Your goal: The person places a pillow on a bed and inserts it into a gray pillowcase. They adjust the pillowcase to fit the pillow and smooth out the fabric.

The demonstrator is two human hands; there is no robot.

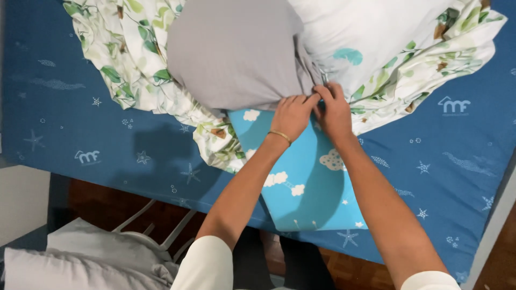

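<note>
Both hands are pressed together at the frame's centre. The left hand [291, 115], ringed by a thin bracelet, is closed with its fingers pinched on the edge of the grey pillow [234, 53]; the right hand [334, 110] is closed beside it, touching it, pinching the same edge. What exactly is gripped between the fingertips cannot be told. The pillow lies at twelve to eleven o'clock from the hands, its long axis running toward ten o'clock; both hands are equally near. A light-blue cloud-print pillowcase [309, 182] extends toward six o'clock beneath the wrists. A leaf-print quilt [129, 48] is bunched around the pillow, on a dark-blue mattress sheet [64, 113].
</note>
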